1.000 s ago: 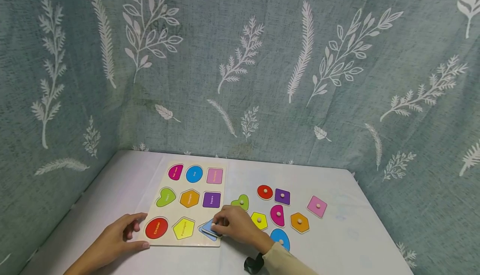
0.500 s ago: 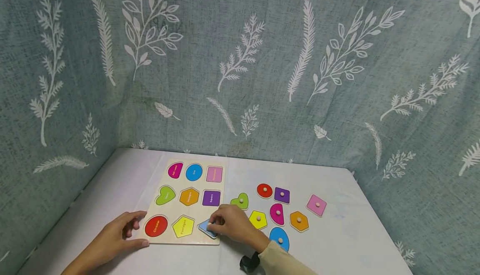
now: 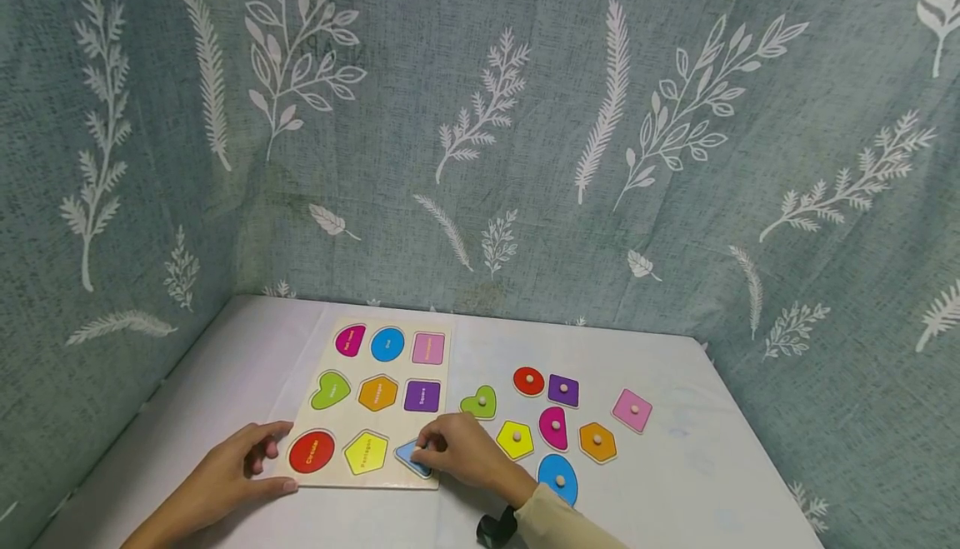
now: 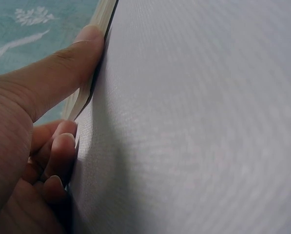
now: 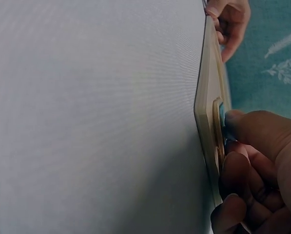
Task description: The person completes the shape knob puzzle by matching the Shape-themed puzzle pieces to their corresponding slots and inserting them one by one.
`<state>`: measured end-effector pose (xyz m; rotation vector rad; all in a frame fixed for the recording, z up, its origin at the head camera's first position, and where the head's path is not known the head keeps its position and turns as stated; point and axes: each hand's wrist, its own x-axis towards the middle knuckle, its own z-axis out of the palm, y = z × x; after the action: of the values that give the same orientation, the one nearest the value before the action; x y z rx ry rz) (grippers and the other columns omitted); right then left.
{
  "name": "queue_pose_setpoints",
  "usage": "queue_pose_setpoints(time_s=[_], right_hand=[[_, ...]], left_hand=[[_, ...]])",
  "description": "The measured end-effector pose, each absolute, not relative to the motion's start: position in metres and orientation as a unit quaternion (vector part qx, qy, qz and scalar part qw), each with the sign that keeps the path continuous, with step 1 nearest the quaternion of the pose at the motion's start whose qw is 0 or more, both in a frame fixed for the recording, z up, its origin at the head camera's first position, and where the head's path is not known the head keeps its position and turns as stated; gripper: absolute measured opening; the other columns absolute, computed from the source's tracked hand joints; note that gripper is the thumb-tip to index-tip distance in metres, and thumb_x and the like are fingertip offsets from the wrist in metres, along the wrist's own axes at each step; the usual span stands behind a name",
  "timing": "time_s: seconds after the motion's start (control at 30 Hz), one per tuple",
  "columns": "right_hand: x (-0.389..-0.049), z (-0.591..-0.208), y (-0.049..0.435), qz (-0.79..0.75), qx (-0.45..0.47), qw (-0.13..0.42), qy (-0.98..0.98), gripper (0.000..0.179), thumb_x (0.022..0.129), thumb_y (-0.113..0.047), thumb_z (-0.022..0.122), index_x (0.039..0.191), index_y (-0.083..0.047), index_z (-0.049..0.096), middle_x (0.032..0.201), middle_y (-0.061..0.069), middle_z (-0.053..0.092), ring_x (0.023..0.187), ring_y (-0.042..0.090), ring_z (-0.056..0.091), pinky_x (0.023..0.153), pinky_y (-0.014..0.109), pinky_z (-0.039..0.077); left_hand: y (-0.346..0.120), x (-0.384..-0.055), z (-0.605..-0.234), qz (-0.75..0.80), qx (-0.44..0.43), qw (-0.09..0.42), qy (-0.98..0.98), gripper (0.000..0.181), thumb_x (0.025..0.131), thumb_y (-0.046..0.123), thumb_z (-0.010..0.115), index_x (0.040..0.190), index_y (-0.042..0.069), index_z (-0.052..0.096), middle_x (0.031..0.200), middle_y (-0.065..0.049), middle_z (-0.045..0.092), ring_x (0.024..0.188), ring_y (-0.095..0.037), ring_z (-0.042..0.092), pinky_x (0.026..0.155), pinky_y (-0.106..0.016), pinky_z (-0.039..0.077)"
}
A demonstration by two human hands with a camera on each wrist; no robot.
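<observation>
Loosely curved, my left hand touches the near left corner of the board; my right hand pinches the blue triangle from above, at the near right corner. It looks light, stiff, hard to break, best taken centrally. Beyond the loose pieces, white tabletop stretches toward its far right corner.
</observation>
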<state>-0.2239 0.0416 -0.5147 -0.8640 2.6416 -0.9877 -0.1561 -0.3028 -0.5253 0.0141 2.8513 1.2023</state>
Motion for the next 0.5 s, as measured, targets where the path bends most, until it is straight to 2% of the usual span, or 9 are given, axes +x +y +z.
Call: queue_pose_setpoints(time_s=[0.5], right_hand=[[-0.2262, -0.5058, 0.0378, -0.296, -0.298, 0.108, 0.901, 0.012, 0.089, -0.025, 0.082, 0.083, -0.021, 0.074, 0.061, -0.012, 0.052, 0.064, 0.001, 0.048, 0.061, 0.017, 0.043]], left_hand=[[-0.3009, -0.1547, -0.5227, 0.385, 0.009, 0.016, 0.923, 0.093, 0.064, 0.033, 0.099, 0.137, -0.006, 0.057, 0.093, -0.004, 0.049, 0.079, -0.016, 0.047, 0.067, -0.024, 0.046]])
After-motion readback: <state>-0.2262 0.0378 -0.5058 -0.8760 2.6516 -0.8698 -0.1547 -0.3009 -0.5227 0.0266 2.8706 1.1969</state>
